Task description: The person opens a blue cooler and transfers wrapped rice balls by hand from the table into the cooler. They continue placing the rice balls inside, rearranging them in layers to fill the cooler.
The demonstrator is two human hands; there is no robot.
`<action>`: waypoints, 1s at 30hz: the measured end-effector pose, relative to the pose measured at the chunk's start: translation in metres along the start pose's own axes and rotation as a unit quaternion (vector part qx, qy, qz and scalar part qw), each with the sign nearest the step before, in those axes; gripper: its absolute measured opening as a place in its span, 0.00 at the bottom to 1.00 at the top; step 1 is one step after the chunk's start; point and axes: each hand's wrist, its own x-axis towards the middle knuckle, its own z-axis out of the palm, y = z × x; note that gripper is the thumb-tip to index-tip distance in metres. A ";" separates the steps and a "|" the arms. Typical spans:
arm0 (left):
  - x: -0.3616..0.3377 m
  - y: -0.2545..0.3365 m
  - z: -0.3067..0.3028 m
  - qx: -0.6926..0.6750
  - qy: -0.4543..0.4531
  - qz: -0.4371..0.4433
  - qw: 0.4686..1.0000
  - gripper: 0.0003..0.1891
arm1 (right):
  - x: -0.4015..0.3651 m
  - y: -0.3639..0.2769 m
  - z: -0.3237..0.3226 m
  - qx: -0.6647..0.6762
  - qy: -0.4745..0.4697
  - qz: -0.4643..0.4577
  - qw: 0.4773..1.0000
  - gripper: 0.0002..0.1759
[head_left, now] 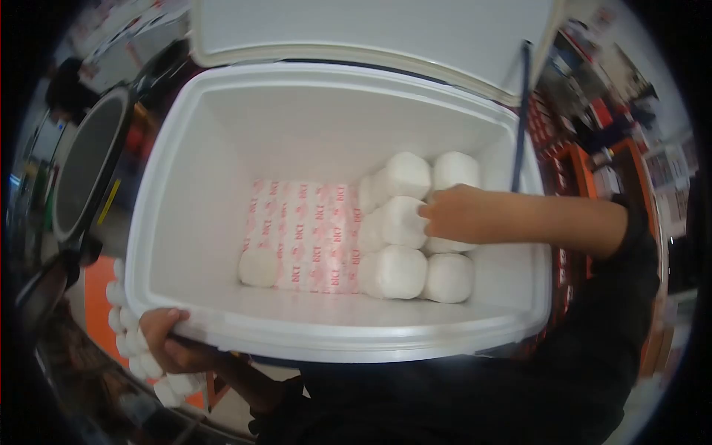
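A deep white cooler box point(337, 341) stands before me with its lid point(371, 33) raised at the far side. Stacked in its right half are several white, rounded, flat-sided pieces that look like trimmed coconuts point(401, 272). My right hand point(461, 215) reaches in from the right, fingers curled down over a coconut point(449, 245) in the right column and touching the one to its left point(404, 222). Most of its fingertips are hidden. At the near left corner my left hand point(167, 341) grips the cooler's rim, thumb on top.
A sheet with red print point(311, 237) lines the cooler floor, with a single coconut point(259, 267) at its near left. More white pieces point(133, 341) lie on an orange surface outside, lower left. A dark lid strap point(522, 119) rises at right. Another person point(70, 89) is at far left.
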 end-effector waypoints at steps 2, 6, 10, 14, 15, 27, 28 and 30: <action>0.001 0.001 -0.002 -0.010 -0.001 -0.017 1.000 0.16 | 0.012 -0.005 -0.008 -0.058 0.015 -0.032 0.998 0.05; 0.004 0.005 0.001 -0.020 0.006 -0.034 0.999 0.15 | 0.045 -0.006 -0.048 -0.046 -0.118 -0.036 0.991 0.04; 0.000 -0.001 -0.001 -0.014 0.011 -0.009 1.000 0.15 | 0.155 0.005 -0.052 0.020 -0.046 -0.096 0.994 0.14; 0.001 0.001 -0.003 -0.006 -0.001 -0.023 1.000 0.15 | 0.301 -0.003 0.001 0.329 -0.020 -0.068 0.942 0.28; 0.001 0.001 -0.004 0.005 -0.004 -0.021 1.000 0.14 | 0.328 -0.013 0.021 0.408 0.034 -0.023 0.912 0.31; 0.000 -0.001 -0.006 -0.025 -0.014 -0.023 0.999 0.15 | 0.318 -0.036 -0.002 0.270 -0.088 -0.130 0.950 0.34; 0.000 -0.002 -0.005 -0.018 -0.014 -0.024 0.999 0.15 | 0.299 -0.027 -0.012 0.297 -0.067 -0.136 0.943 0.34; -0.002 0.000 -0.003 -0.016 -0.011 -0.027 0.999 0.15 | 0.246 -0.010 -0.044 0.312 -0.056 -0.151 0.936 0.33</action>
